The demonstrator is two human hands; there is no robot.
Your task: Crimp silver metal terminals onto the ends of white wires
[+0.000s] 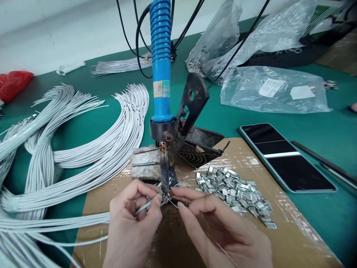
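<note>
A blue-handled soldering iron is clamped upright in a black stand, its tip pointing down between my hands. My left hand is closed around several white cables, pinching their ends right by the tip. From the right, my right hand pinches a thin solder wire, whose end reaches the same spot under the tip. A small metal piece seems to be at the joint, but my fingertips partly hide it. Near my right hand lies a pile of small metal connectors.
Bundles of white cables cover the left side. A phone and a dark tweezer-like tool lie to the right. Behind are clear plastic bags. Cardboard lies beneath the work, and a fan-like guard sits behind the iron.
</note>
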